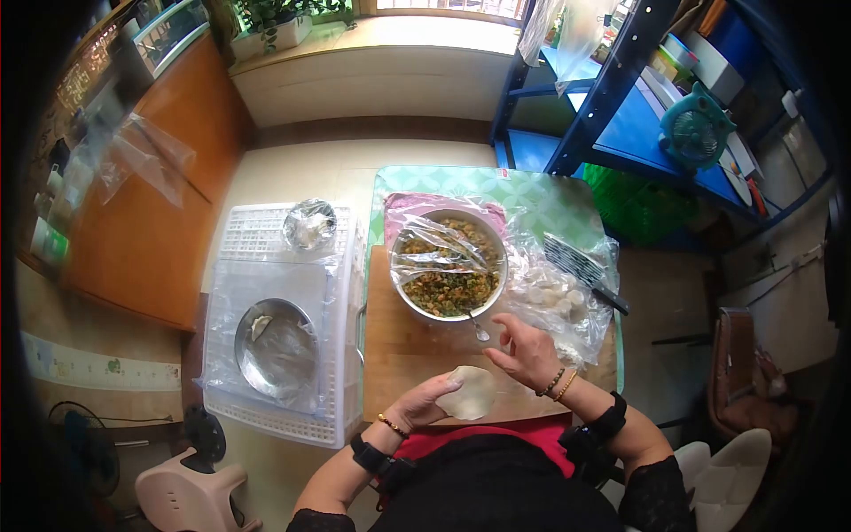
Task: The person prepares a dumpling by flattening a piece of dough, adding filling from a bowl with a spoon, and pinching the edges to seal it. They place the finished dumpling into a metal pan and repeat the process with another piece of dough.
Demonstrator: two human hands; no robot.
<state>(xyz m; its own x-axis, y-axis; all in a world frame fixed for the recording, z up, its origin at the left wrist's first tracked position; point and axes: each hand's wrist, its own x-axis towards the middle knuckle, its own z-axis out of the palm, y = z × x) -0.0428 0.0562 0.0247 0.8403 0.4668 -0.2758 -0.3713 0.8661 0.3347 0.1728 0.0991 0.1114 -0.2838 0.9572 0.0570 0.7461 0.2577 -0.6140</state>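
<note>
My left hand [424,404] holds a round, pale dumpling wrapper [472,394] by its left edge, above the front of the wooden board [390,355]. To the right, my right hand [526,356] hovers with thumb and fingers apart and nothing in them. Near its fingertips, a spoon handle [480,332] sticks out over the rim of a large bowl [503,273]. Chopped filling [448,289] fills that bowl, partly covered by clear plastic film [439,253]. Dough pieces [560,301] lie under plastic to the right, beside a knife with a black handle [612,301].
Left of the table, a white plastic crate [341,390] bears a round metal pan [282,372] with one dumpling [261,327] in it. A small plastic-covered bowl [309,225] stands behind. A blue shelf [620,124] and a pink stool [182,492] are nearby.
</note>
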